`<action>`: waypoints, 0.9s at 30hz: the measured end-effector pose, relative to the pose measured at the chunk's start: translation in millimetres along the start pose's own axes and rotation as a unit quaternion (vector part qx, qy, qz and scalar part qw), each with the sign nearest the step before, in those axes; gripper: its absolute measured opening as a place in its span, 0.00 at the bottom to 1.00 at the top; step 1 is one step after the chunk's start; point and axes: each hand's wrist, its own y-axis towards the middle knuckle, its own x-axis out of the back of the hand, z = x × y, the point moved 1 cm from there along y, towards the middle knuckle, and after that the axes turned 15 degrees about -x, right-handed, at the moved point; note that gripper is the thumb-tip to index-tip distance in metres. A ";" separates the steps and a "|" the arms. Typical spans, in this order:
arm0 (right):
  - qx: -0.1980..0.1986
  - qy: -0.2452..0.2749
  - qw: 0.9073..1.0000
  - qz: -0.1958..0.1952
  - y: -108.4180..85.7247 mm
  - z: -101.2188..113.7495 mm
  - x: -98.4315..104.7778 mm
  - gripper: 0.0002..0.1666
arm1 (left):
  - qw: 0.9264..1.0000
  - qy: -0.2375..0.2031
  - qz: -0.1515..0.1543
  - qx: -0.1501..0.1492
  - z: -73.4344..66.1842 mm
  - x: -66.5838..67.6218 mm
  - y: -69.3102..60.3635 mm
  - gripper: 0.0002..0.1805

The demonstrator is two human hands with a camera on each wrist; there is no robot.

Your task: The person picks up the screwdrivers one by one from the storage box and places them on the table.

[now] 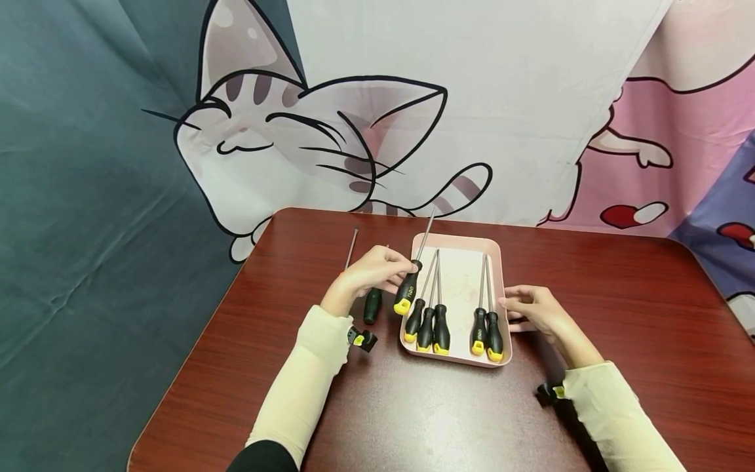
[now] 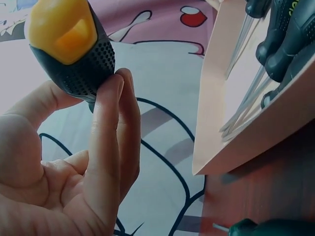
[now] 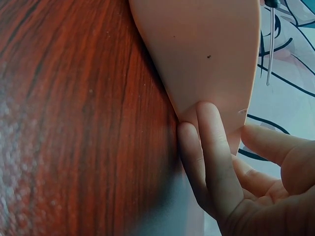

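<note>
My left hand (image 1: 377,267) pinches the black handle of a screwdriver (image 1: 407,288) between thumb and fingers. Its yellow butt end points down toward me, and the shaft slants up over the tray's left side. In the left wrist view, the fingertips press the handle (image 2: 81,73) below its yellow end. The pink tray (image 1: 457,360) holds several similar screwdrivers, grouped at its left and right (image 1: 479,331). At the tray's right wall, my right hand (image 1: 539,311) grips the edge. Fingers lie along the outer wall (image 3: 206,59) in the right wrist view, with the thumb at the rim.
Left of the tray, a dark green-handled screwdriver (image 1: 373,306) lies on the brown table (image 1: 265,341), partly behind my left hand. Another thin shaft (image 1: 352,246) shows beyond that hand. A cartoon-printed cloth (image 1: 519,98) hangs behind the table's far edge.
</note>
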 end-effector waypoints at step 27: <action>-0.004 -0.004 1.000 -0.008 -0.3 0.3 -0.1 0.32 | 0.998 0.044 -0.047 -0.010 2.8 41.8 -25.9 0.16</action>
